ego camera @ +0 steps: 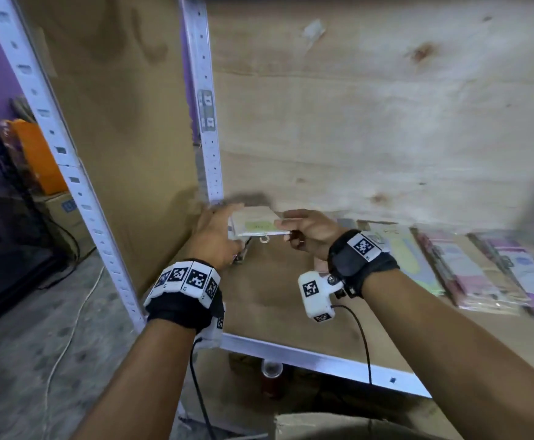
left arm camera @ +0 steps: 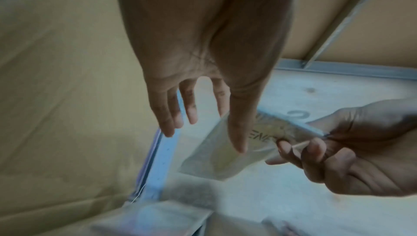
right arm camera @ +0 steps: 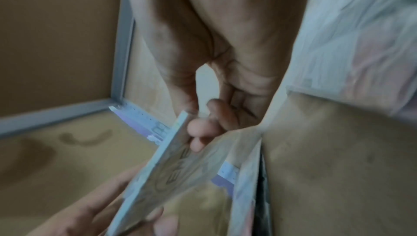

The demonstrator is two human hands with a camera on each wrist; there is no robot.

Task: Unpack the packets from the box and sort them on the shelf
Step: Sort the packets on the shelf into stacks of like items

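Pinching one end of a packet [ego camera: 254,224], the right hand [ego camera: 310,231] holds it above the shelf [ego camera: 291,300]; the left hand [ego camera: 216,236], fingers straight, touches its other end.

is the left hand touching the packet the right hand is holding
Touching. In the left wrist view the left hand lays its straight thumb across the packet, which the right hand pinches.

glossy plastic packet [ego camera: 254,221], wood shelf [ego camera: 278,300] — metal post [ego camera: 210,144]
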